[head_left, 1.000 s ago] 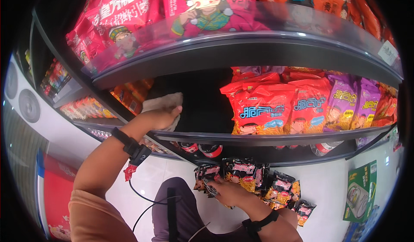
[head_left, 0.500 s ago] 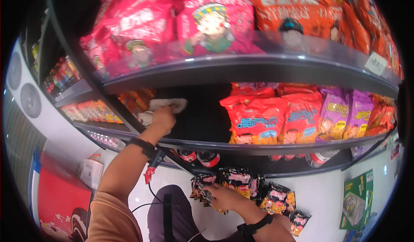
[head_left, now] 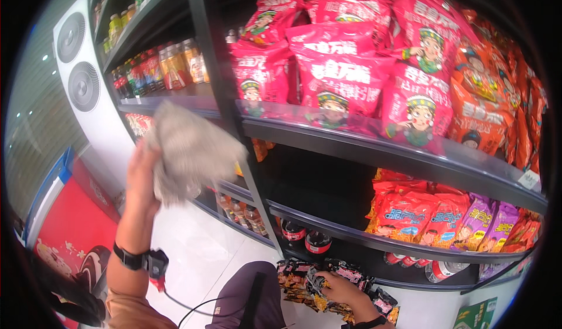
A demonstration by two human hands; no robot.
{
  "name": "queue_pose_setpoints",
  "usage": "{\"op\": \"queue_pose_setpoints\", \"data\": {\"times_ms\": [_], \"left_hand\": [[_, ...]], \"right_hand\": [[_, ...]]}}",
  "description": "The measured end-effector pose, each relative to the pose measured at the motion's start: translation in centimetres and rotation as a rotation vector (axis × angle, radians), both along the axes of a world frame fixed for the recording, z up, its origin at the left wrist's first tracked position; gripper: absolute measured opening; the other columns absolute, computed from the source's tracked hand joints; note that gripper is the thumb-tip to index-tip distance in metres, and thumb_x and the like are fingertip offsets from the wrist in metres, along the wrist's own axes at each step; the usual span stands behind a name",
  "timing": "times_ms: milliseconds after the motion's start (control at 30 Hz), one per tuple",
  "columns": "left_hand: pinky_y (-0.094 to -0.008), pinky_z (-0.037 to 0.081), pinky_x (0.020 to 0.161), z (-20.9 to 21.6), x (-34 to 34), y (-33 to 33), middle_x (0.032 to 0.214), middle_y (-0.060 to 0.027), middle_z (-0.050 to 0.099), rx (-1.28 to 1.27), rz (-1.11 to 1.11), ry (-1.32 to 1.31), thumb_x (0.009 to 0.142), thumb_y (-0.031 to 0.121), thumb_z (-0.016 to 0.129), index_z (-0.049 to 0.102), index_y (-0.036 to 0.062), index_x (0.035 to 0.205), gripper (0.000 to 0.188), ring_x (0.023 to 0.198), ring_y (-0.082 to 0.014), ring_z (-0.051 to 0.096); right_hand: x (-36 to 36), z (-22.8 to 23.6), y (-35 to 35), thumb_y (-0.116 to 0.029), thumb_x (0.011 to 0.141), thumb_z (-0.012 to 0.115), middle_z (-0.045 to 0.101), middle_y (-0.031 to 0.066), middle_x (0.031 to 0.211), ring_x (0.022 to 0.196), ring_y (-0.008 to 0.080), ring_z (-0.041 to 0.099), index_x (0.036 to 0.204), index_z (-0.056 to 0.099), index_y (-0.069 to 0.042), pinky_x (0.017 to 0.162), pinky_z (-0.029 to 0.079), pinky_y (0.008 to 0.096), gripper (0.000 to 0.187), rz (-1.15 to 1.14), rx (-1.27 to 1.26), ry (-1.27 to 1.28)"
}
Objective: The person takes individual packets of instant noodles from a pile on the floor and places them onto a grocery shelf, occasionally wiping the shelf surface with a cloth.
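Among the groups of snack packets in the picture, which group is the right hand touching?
The dark, black-and-orange snack packets at the very bottom, below the lowest shelf. The right hand rests on them; the pink, red and purple bags sit higher on the shelves, untouched.

My left hand [head_left: 140, 174] holds a cloth [head_left: 190, 150] up in front of the shelf's left end, near the upright post [head_left: 219, 89]. Snack bags [head_left: 345, 77] sit on the upper shelf [head_left: 410, 156], more bags [head_left: 421, 215] below. My right hand [head_left: 342, 288] rests on packets [head_left: 304, 276] by the bottom shelf's front edge.
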State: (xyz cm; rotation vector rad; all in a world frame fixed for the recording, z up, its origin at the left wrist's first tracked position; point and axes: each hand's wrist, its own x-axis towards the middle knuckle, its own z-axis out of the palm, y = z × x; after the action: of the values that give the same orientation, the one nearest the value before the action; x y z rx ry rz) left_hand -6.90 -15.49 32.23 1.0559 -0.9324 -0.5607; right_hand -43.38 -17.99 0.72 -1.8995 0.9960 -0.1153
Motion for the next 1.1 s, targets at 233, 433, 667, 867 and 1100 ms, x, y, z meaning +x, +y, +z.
{"op": "queue_pose_setpoints", "data": {"times_ms": [233, 433, 667, 867, 1100], "left_hand": [[-0.0345, 0.044, 0.085, 3.9, 4.8, -10.4, 0.102, -0.0203, 0.062, -0.256, 0.326, -1.142, 0.089, 0.015, 0.048, 0.057, 0.0043, 0.115, 0.03, 0.095, -0.0285, 0.06], [-0.0507, 0.029, 0.097, -0.6, 4.8, -16.8, 0.118, -0.0148, 0.054, -0.061, 0.554, -1.472, 0.092, 0.026, 0.04, 0.052, 0.0057, 0.116, 0.034, 0.113, -0.0327, 0.047], [-0.0582, 0.016, 0.104, -2.2, 5.4, -16.1, 0.124, -0.0099, 0.049, -0.253, 0.573, -1.501, 0.096, 0.029, 0.034, 0.045, 0.0118, 0.129, 0.039, 0.127, -0.0296, 0.037], [-0.0631, 0.012, 0.104, -1.4, 1.4, -10.5, 0.132, -0.0048, 0.047, -0.366, 0.655, -1.357, 0.093, 0.024, 0.041, 0.046, 0.0139, 0.131, 0.04, 0.135, -0.0346, 0.027], [-0.0469, 0.026, 0.107, -12.0, -10.4, 1.7, 0.142, -0.0227, 0.029, -0.022, -0.89, -0.684, 0.076, 0.041, 0.072, 0.026, 0.0031, 0.142, 0.089, 0.132, -0.0355, 0.03]], "right_hand": [[0.6, 1.3, 0.1, -0.014, 0.084, 0.056, 0.054, 0.0175, 0.108, 0.08, 0.0271, 0.062, 0.132, 0.041, -0.016, 0.072, 0.048, 0.0374, 0.051, -0.03, 0.083, 0.048], [1.7, 2.4, 0.9, -0.005, 0.081, 0.057, 0.055, 0.016, 0.111, 0.09, 0.0277, 0.059, 0.131, 0.043, -0.012, 0.079, 0.047, 0.0339, 0.052, -0.11, -0.121, -0.107], [3.7, 8.1, 2.7, 0.012, 0.082, 0.053, 0.045, 0.0092, 0.128, 0.12, 0.017, 0.042, 0.136, 0.032, -0.006, 0.101, 0.031, 0.0293, 0.061, -0.34, -0.064, -0.792], [4.8, 15.0, 5.0, 0.013, 0.079, 0.052, 0.043, 0.0108, 0.127, 0.121, 0.019, 0.041, 0.131, 0.032, -0.004, 0.101, 0.029, 0.0302, 0.059, -0.689, -0.312, -0.939], [7.3, 18.7, 7.4, 0.001, 0.076, 0.068, 0.045, 0.0209, 0.115, 0.106, 0.0305, 0.051, 0.124, 0.039, 0.0, 0.089, 0.042, 0.0361, 0.056, -0.636, -0.957, -0.507]]}}
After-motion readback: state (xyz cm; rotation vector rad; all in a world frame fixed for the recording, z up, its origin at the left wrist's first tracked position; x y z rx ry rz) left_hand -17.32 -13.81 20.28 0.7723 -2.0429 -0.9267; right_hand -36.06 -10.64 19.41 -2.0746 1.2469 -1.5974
